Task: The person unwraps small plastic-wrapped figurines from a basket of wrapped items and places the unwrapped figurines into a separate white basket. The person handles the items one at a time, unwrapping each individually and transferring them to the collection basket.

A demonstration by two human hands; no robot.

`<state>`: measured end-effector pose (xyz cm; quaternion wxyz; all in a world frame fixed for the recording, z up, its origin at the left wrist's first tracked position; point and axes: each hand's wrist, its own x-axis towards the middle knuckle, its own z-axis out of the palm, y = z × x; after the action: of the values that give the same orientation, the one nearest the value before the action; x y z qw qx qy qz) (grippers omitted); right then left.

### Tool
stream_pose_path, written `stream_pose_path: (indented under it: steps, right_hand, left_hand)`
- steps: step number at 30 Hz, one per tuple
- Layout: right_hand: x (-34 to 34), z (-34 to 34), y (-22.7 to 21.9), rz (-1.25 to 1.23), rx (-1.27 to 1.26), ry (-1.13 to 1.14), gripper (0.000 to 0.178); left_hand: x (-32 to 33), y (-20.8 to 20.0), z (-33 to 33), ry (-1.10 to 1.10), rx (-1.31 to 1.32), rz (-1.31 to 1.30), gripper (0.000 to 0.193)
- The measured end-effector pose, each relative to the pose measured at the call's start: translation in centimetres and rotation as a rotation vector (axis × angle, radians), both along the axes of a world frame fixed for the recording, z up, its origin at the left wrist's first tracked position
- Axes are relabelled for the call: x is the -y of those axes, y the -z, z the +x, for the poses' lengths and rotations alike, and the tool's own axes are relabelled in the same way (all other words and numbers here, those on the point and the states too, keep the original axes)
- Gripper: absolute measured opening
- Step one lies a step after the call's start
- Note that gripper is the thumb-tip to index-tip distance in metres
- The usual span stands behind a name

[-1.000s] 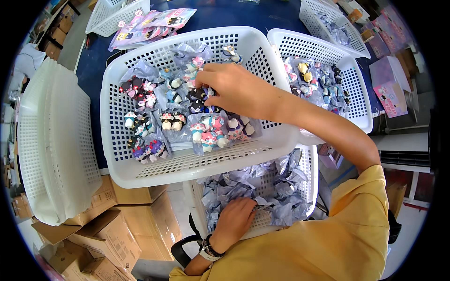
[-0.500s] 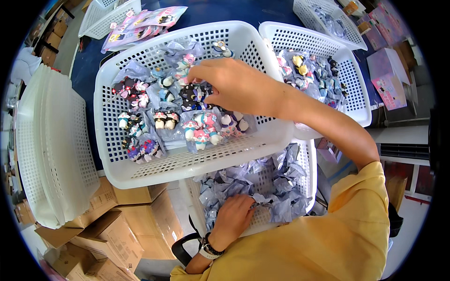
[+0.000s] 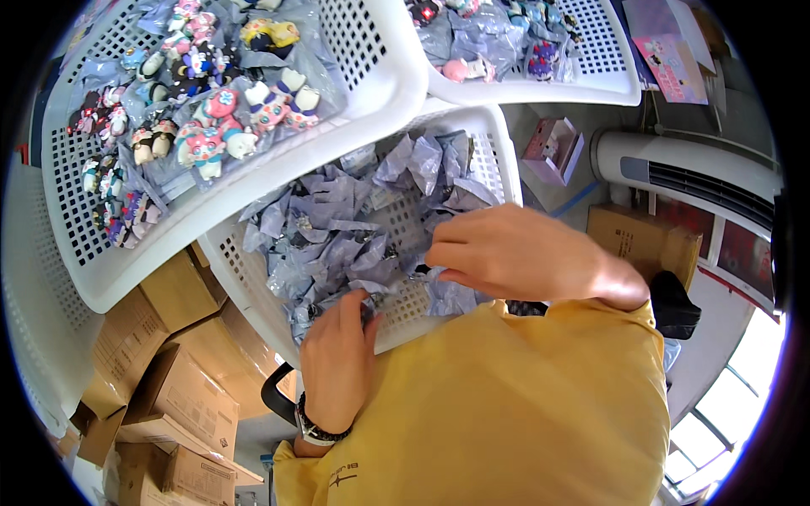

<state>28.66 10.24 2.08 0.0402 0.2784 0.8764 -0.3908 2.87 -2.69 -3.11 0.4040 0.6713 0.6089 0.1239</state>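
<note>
In the lower white plastic basket [image 3: 228,261] lies a heap of crumpled grey-purple plastic bags [image 3: 337,219], their contents mostly hidden. My left hand [image 3: 335,358] reaches into its near left part, fingers bent round a plastic bag [image 3: 369,309] with something dark in it. To the right, my right hand [image 3: 510,253] closes thumb and fingers on another plastic bag [image 3: 451,295] near the basket's near edge. What that bag contains is hidden by the hand. Small coloured figurines [image 3: 207,139] lie in groups on flat plastic bags in the larger white basket [image 3: 253,198], farther left.
Another white basket [image 3: 540,91] at the upper right holds more figurines and bags. Cardboard boxes [image 3: 190,396] stand on the floor to the left, beside stacked white baskets [image 3: 34,295]. A small pink box [image 3: 553,150] sits beyond the lower basket, right of it.
My right hand has left the figurines in the large basket and come down to the lower basket. My left hand stays among the bags there. The view has shifted down and right.
</note>
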Motion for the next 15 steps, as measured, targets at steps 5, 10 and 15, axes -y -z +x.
stream_pose_path:
  steps: [5,10,15]
  right_hand:
    - [5.9,1.4,5.8,0.017,0.025,0.124,0.019]
    - [6.4,-0.2,8.1,0.072,0.226,0.138,0.027]
    - [5.8,-0.4,9.3,0.177,0.205,0.097,0.023]
  left_hand:
    - [-0.1,-0.7,0.5,0.049,-0.341,0.126,0.04]
    - [-0.2,-1.6,2.0,-0.067,-0.339,0.301,0.043]
    - [-0.2,-0.9,2.7,-0.02,0.202,0.15,0.042]
